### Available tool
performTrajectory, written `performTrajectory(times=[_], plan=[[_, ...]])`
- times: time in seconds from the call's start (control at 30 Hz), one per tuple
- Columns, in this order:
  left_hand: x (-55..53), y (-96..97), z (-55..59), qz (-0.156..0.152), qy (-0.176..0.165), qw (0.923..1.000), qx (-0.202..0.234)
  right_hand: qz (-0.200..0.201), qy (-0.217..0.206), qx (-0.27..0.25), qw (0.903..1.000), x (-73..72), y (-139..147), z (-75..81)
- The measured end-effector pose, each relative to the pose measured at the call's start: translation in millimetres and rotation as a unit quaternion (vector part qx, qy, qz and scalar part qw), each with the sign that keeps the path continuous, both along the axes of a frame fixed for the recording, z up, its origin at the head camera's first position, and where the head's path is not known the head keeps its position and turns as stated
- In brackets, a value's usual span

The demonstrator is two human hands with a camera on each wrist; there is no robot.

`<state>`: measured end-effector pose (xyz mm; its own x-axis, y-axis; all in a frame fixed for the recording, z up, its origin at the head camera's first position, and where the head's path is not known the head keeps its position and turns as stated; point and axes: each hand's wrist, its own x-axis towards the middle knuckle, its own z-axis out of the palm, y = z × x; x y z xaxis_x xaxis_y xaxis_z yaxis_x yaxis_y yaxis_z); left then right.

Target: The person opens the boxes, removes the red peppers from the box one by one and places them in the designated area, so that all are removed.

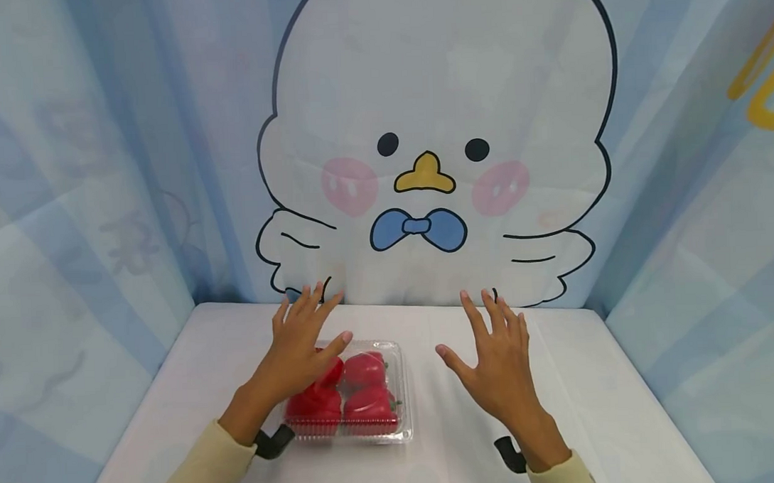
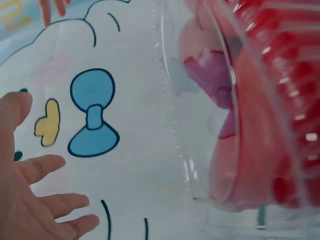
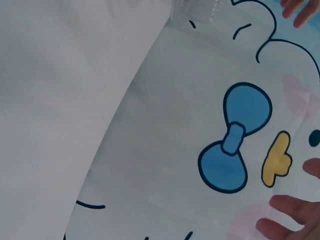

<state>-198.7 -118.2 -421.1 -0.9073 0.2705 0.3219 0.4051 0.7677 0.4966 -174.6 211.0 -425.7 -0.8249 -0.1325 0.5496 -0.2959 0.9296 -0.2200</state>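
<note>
A clear plastic clamshell box (image 1: 404,394) sits on the table, left of the middle. Inside it are several glossy red bell peppers (image 1: 370,405) with bits of green stem. My left hand (image 1: 295,351) is spread above the box's left side and covers part of it; its fingers (image 2: 47,167) are apart and hold nothing. Off to the right of the box, my right hand (image 1: 502,369) hovers with fingers spread and nothing held. In the left wrist view the red peppers (image 2: 255,125) show large through the clear plastic. A corner of the box (image 3: 197,10) appears in the right wrist view.
The white tabletop (image 1: 458,445) ends at a backdrop cloth (image 1: 535,87) printed with a white bird and blue bow tie. Pale blue curtains (image 1: 72,210) hang on both sides. Black straps (image 1: 274,441) are at both wrists, beside light sleeves (image 1: 206,468).
</note>
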Motion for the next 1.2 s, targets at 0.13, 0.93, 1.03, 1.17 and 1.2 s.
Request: performTrajectory(times=[0.13, 0.93, 1.03, 1.17, 1.2], plan=[[2.9, -12.7, -9.0, -0.01, -0.022, 0.9954, 0.093, 0.036, 0.055, -0.041, 0.997, 4.0, -10.4, -9.8], [25.5, -66.8, -66.3, 0.003, -0.17, 0.9346, 0.312, 0.141, 0.16, -0.147, 0.9658, 46.2, -77.1, -60.6], [28.1, -69.6, -73.2, 0.013, -0.186, 0.9265, 0.327, 0.15, 0.167, -0.145, 0.9636, 50.7, -84.3, -65.1], [31.8, -72.2, -79.5, 0.024, -0.213, 0.9104, 0.354, 0.165, 0.166, -0.143, 0.9617, 56.7, -92.6, -71.2], [32.6, -72.7, -80.9, 0.025, -0.218, 0.9053, 0.364, 0.168, 0.165, -0.143, 0.9613, 58.0, -94.7, -72.7]])
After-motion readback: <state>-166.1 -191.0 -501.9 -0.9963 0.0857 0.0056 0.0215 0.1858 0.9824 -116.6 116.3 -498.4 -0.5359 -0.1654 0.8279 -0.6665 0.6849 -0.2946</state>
